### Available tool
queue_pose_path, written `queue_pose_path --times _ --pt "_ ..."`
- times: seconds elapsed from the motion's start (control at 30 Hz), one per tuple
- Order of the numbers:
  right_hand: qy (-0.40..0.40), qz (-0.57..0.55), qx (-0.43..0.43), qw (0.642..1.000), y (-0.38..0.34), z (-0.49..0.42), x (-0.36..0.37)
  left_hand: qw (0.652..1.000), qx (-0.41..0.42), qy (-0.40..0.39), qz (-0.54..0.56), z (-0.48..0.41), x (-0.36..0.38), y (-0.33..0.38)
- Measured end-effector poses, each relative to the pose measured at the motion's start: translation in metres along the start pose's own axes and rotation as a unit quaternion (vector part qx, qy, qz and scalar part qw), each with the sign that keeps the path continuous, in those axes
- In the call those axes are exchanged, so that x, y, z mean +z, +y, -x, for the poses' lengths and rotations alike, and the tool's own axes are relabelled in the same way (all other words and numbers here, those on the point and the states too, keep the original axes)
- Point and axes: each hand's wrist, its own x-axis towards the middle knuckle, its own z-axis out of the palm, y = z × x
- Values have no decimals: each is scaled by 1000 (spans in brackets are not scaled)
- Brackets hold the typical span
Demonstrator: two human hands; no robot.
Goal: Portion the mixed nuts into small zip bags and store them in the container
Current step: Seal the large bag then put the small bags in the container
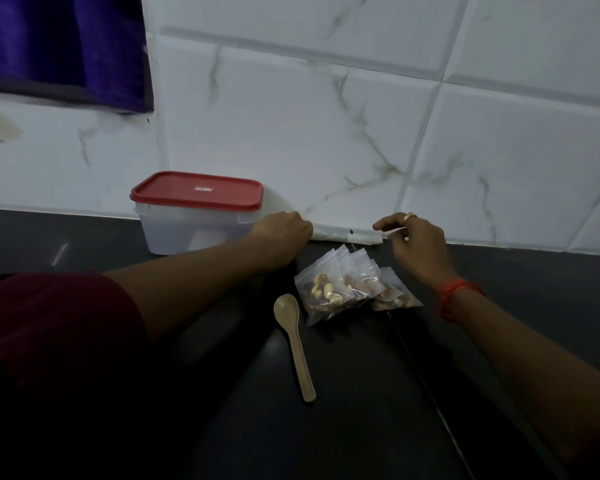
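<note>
My left hand (281, 233) grips and my right hand (417, 239) pinches a bag (347, 236) by its ends, stretching it taut, probably to seal it.

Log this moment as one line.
left hand grips pale bag end | right hand pinches other end | filled bags: piled on counter | container: lid on | spoon: idle on counter

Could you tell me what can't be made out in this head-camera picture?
All head view:
- Contents of the container: its frosted wall and shut red lid hide them.
- Number of zip bags: they overlap in a pile.
- The lid's label: too small.
- What the pale sheet held between left hand and right hand is: dim, blends into the tiles.
</note>
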Motion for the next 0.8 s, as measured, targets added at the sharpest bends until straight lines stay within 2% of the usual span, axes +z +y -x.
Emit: queue_pose_path --times 0.17,0.3,0.43,0.53,0.67,0.8 --pt "-32 -23 3 999 -42 43 -26 998 9 21 52 48 -9 1" --pt "-80 -22 8 997 -78 86 -36 988 -38 35 144 101 -3 -2" --pt "-125 18 1 992 -110 128 -41 935 -139 91 315 151 -9 -7" --pt "-132 29 3 991 -131 154 -44 893 -192 137 382 184 -14 -6" --pt "-147 35 27 988 -148 178 -43 880 -192 178 396 217 -13 -3" --pt "-165 92 13 982 -159 187 -41 870 -196 194 409 230 -10 -8"
